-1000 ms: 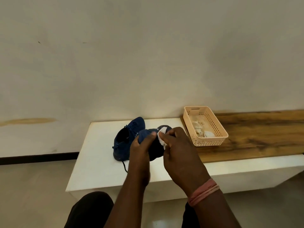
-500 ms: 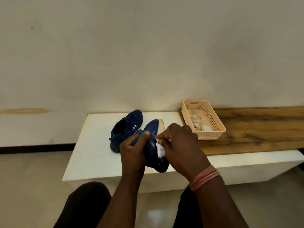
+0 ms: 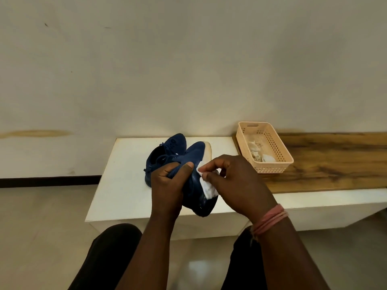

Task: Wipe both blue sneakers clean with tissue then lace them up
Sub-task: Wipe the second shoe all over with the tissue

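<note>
Wiping is the step in hand; you hold one blue sneaker (image 3: pixel 194 162) lifted over the near edge of the white table (image 3: pixel 125 185), toe far, heel near, tipped on its side so the right flank faces the tissue; your left hand (image 3: pixel 167 185) is wrapped round its upper, thumb on top, to steady it against rubbing; your right hand (image 3: pixel 236 183) pinches the white tissue (image 3: pixel 207 188) and presses it on the sneaker's side near the heel; second sneaker (image 3: pixel 165 151) sits just behind on the table, touching or nearly so, waiting its turn; peach basket (image 3: pixel 280 149) far right on the wooden bench (image 3: pixel 335 160) holds crumpled tissue, probably used, within reach; lacing looks not yet started.
</note>
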